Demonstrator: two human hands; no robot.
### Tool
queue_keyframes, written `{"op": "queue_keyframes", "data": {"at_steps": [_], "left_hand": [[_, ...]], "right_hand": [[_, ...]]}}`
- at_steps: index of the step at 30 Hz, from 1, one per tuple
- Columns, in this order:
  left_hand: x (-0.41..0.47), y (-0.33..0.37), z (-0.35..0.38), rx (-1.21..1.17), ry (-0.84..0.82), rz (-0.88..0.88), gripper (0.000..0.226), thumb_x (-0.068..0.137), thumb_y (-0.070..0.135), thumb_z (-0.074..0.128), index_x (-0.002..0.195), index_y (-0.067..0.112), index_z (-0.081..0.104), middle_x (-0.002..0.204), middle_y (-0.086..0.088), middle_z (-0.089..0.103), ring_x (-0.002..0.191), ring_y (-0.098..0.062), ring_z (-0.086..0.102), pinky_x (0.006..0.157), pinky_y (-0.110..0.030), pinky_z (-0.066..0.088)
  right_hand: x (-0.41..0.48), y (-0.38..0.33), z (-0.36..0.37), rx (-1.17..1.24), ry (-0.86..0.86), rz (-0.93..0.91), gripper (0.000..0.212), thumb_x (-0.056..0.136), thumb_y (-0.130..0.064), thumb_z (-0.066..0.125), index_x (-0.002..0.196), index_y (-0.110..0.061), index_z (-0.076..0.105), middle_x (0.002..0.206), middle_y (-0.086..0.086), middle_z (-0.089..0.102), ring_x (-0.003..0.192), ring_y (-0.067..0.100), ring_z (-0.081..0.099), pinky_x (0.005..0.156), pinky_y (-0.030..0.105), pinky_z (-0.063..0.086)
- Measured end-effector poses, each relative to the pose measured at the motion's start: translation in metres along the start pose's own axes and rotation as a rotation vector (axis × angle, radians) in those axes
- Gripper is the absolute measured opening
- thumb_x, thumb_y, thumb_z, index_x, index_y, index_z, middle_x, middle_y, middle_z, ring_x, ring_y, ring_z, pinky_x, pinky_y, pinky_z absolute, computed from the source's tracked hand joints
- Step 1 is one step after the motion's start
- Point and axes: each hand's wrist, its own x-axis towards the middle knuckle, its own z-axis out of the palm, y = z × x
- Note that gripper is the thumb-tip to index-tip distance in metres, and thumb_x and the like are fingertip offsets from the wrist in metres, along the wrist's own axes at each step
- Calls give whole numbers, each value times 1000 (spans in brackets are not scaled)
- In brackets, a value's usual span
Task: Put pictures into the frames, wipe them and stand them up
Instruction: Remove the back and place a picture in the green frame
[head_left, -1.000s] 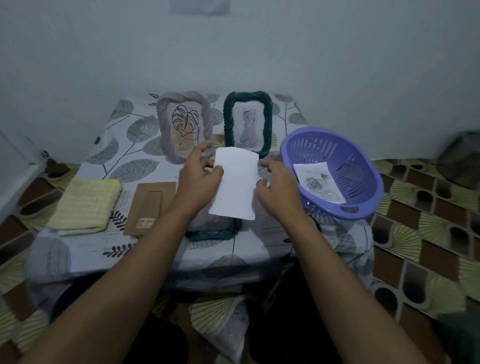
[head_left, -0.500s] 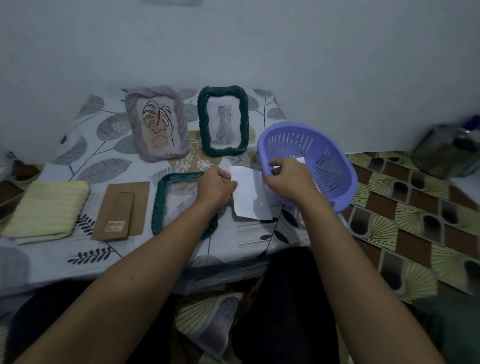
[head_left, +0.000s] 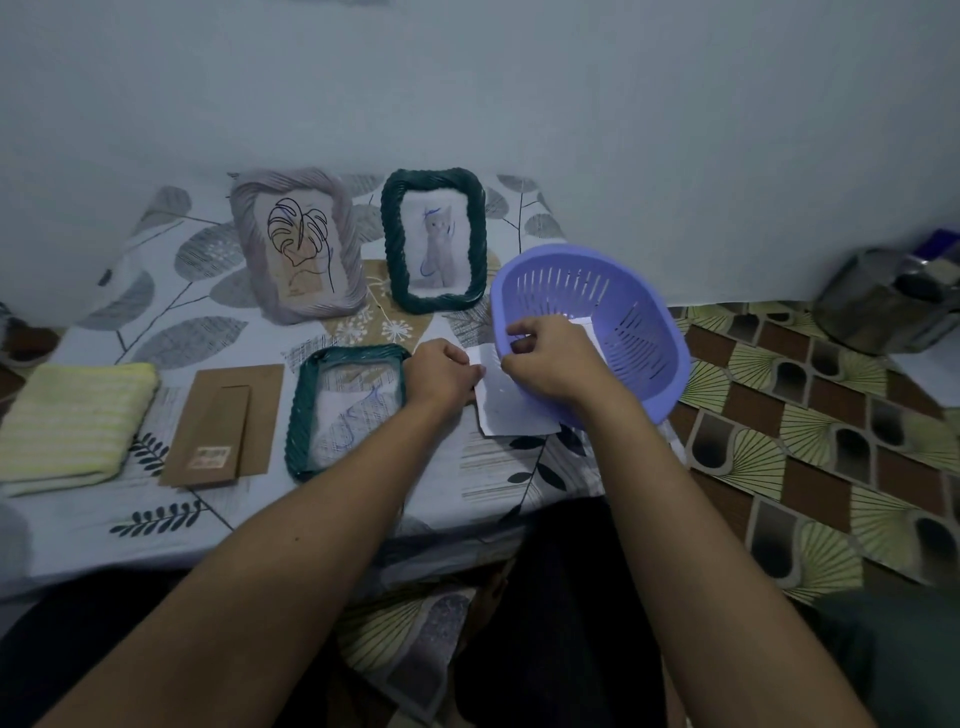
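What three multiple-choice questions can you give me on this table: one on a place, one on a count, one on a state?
1. Where is the brown backing board?
A) between the yellow cloth and the near green frame
B) in a basket
C) leaning on the wall

2. How many frames stand upright?
A) one
B) two
C) three

3. The near green frame is:
A) lying flat
B) standing
C) lifted in the air

Answers:
1 A, it lies between those two.
2 B, the grey frame and the far green frame stand.
3 A, it rests flat on the table.
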Motion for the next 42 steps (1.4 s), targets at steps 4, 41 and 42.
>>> {"op": "queue_keyframes", "data": {"at_steps": [4, 41, 42], "left_hand": [[-4, 5, -6, 66, -43, 38, 21, 81, 6, 79, 77, 9, 58, 80, -19, 69, 59, -26, 65, 49, -35, 57], [-32, 34, -10, -29, -189, 84, 14, 90, 25, 73, 89, 13, 66, 83, -9, 75, 48, -10, 60, 42, -22, 39], [-33, 35, -10, -34, -195, 80, 14, 90, 24, 72, 91, 12, 66, 83, -9, 75, 48, -11, 61, 42, -22, 40]], "right_hand": [[0, 0, -2, 13, 3, -2, 51, 89, -22, 64, 139, -17, 56, 128, 4, 67, 114, 23, 62, 100, 39, 50], [44, 48, -5, -439, 43, 246, 15, 75, -15, 70, 84, -8, 59, 83, 10, 60, 76, 30, 59, 64, 33, 47], [44, 48, -5, -427, 49, 250, 16, 74, -17, 71, 83, -9, 60, 82, 10, 61, 76, 30, 60, 64, 33, 48]]}}
